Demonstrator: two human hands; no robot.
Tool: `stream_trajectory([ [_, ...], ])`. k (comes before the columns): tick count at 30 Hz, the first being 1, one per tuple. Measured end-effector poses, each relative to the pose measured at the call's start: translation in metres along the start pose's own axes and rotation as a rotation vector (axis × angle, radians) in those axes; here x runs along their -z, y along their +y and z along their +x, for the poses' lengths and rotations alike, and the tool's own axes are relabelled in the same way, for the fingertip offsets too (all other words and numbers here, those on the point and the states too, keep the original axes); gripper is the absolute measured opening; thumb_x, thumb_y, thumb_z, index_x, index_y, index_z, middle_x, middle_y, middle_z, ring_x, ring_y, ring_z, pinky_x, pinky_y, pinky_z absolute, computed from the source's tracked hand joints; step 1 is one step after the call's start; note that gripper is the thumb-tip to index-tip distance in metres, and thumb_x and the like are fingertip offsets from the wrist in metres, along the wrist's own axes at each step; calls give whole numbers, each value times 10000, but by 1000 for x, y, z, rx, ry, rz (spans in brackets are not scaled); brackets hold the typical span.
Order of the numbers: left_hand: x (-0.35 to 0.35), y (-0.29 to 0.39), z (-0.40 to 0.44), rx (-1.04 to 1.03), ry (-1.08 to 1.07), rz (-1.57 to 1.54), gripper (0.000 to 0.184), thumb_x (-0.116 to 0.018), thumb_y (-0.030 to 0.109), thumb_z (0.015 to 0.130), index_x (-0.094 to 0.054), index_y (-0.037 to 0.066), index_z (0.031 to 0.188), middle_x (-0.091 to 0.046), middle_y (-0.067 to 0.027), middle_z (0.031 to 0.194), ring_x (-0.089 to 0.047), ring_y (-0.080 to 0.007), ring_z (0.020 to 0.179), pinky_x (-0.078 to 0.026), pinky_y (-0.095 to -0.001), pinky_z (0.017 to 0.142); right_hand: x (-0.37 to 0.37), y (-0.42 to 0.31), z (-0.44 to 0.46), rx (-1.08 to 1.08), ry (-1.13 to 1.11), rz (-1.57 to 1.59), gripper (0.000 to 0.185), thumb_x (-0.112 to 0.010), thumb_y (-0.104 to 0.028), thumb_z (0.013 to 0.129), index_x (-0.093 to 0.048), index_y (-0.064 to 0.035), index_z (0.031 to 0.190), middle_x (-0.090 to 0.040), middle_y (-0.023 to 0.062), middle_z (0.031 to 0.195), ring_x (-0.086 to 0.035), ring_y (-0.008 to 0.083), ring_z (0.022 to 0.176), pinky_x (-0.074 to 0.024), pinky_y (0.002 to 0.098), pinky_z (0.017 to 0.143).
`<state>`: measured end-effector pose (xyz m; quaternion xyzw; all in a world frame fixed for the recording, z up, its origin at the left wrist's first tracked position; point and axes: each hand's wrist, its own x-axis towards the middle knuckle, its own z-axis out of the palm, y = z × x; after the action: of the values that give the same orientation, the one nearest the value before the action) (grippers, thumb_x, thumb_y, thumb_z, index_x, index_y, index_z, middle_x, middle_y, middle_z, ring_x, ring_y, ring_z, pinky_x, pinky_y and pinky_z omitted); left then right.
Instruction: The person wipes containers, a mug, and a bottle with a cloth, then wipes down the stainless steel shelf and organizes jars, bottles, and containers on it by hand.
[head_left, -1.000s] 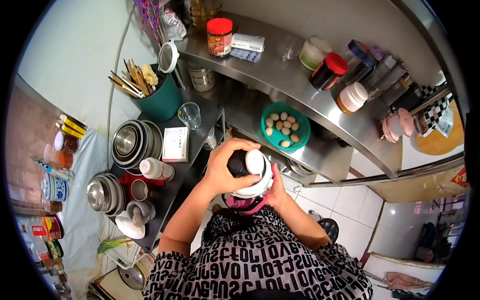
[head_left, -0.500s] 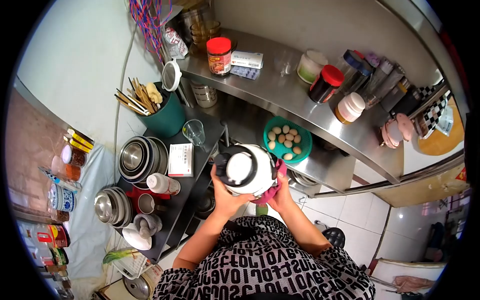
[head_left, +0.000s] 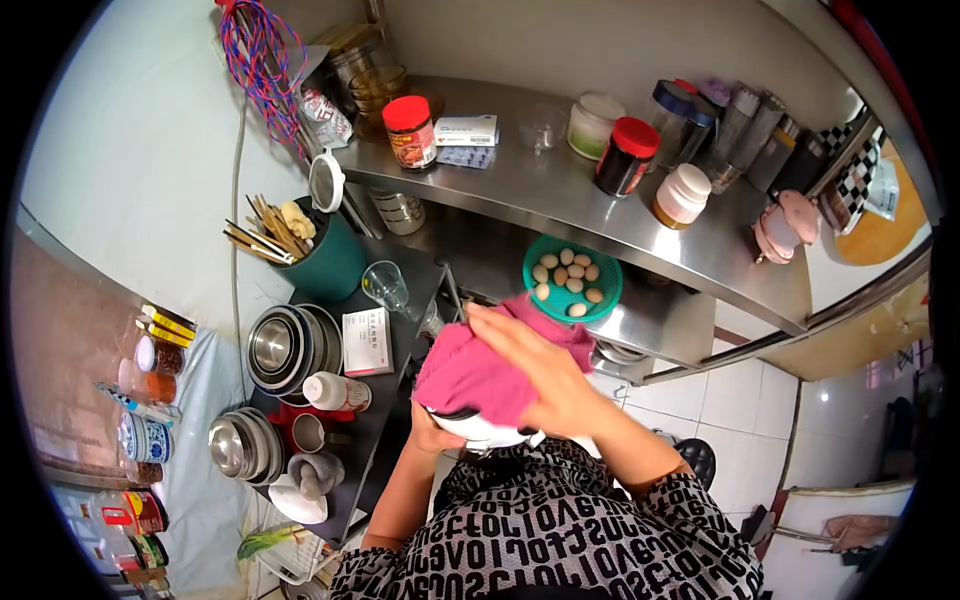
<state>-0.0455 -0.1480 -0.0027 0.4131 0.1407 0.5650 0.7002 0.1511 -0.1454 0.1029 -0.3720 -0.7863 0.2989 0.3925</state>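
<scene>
A white kettle-like vessel point(head_left: 482, 434) with black parts is held in front of my body, its top mostly hidden under a pink cloth point(head_left: 470, 375). My left hand point(head_left: 432, 432) grips the vessel's left side from below, the fingers partly hidden behind it. Over the top lies my right hand point(head_left: 545, 375), its fingers stretched out and pressed flat on the cloth. Part of the cloth reaches beyond the hand toward a green basket point(head_left: 612, 300) of eggs point(head_left: 575, 272) on the lower shelf.
To the left, a black rack point(head_left: 385, 400) holds stacked metal bowls point(head_left: 325, 330), a white box point(head_left: 368, 340), a white bottle point(head_left: 335, 392) and a glass point(head_left: 385, 287). Ahead runs a steel shelf point(head_left: 490, 185) with a red-lidded jar point(head_left: 410, 135) and other containers.
My right hand has brought the pink cloth from the vessel's right side up over its top, covering the black lid. My left hand still holds the vessel, now slightly lower in view.
</scene>
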Motion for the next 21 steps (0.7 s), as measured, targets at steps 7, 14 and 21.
stream_trajectory([
  [7, 28, -21, -18, 182, 5, -335, 1049, -855, 351, 629, -321, -12, 1456, -491, -190, 1400, -536, -313, 1246, -411, -442, 1083, -22, 52, 5, -585, -105, 770, 706, -356, -611, 980, -560, 12, 1243, -646, 182, 1119, -609, 250, 1056, -451, 355, 946],
  [14, 24, -16, -14, 162, 130, -452, 1037, -859, 370, 618, -345, -21, 1429, -513, -218, 1358, -545, -341, 1227, -436, -471, 1063, -54, -13, -44, -261, 251, -93, 519, -534, -436, 941, -559, -4, 1228, -481, 280, 1315, -487, 439, 1204, -405, 470, 990],
  [21, 27, -33, -16, 194, -90, -291, 1164, -892, 339, 528, -272, -3, 1451, -462, -220, 1402, -527, -340, 1244, -413, -466, 1078, -45, 49, -63, -665, 303, 692, 621, -373, -516, 1000, -541, 32, 1236, -609, 152, 1207, -558, 189, 1086, -451, 356, 926],
])
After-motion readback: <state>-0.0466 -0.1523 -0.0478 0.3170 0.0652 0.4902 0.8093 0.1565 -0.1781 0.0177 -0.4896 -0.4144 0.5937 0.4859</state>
